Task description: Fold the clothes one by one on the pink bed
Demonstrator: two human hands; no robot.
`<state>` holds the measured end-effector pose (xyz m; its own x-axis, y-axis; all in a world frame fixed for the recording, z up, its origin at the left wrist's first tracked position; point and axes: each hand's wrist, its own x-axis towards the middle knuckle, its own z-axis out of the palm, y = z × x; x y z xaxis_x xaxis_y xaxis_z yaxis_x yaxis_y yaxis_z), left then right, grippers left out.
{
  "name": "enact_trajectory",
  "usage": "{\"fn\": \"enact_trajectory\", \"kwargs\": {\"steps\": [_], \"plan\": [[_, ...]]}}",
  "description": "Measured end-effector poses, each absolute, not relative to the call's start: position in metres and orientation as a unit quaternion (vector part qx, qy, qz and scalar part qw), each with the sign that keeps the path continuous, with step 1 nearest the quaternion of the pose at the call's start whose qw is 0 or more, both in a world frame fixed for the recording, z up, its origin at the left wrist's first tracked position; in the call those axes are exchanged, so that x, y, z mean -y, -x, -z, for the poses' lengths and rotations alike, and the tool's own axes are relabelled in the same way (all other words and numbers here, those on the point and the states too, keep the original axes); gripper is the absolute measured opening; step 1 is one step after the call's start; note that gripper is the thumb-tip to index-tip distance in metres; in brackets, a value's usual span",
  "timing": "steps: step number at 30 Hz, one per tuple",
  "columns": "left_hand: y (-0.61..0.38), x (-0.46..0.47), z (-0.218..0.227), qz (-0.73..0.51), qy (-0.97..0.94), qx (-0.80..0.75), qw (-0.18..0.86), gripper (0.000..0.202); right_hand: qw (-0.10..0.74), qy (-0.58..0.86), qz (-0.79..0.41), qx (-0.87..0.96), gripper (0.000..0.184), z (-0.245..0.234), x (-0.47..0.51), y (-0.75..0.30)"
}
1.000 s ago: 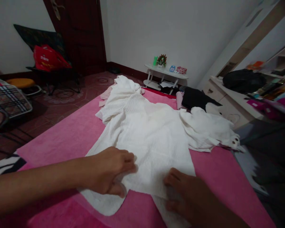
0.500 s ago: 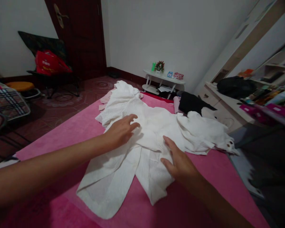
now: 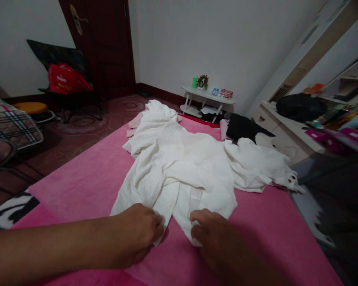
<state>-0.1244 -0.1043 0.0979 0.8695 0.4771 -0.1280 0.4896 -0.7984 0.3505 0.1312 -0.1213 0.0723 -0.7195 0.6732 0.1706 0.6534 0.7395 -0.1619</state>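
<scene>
White dress (image 3: 181, 169), centre frame, looks light, soft and limp, best held at its near corners, where left hand (image 3: 139, 232) and right hand (image 3: 214, 234) curl narrow, pinch unclear from here.

Only unreadable white and yellow lettering (image 3: 61, 78) on the red bag (image 3: 73, 81).
</scene>
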Motion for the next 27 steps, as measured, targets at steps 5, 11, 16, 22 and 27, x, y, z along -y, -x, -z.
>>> {"fn": "enact_trajectory", "kwargs": {"steps": [5, 11, 16, 22, 27], "plan": [[0.129, 0.084, -0.109, -0.141, -0.825, -0.348, 0.422, 0.014, 0.239, 0.406, -0.235, 0.85, 0.028, -0.09, 0.126, -0.122], [0.127, 0.07, -0.123, -0.304, -0.688, -0.362, 0.551, 0.02, 0.172, 0.376, -0.33, 0.849, 0.021, -0.074, 0.138, -0.101], [0.116, 0.09, -0.099, -0.208, -0.742, -0.308, 0.557, 0.016, 0.106, 0.308, -0.358, 0.875, 0.014, -0.058, 0.138, -0.103], [0.116, 0.094, -0.088, -0.206, -0.765, -0.314, 0.524, 0.016, 0.029, 0.259, -0.181, 0.948, 0.03, -0.07, 0.131, -0.12], [0.115, 0.079, -0.104, -0.302, -0.677, -0.365, 0.564, 0.025, 0.05, 0.293, -0.047, 0.954, 0.019, -0.07, 0.132, -0.105]]}}
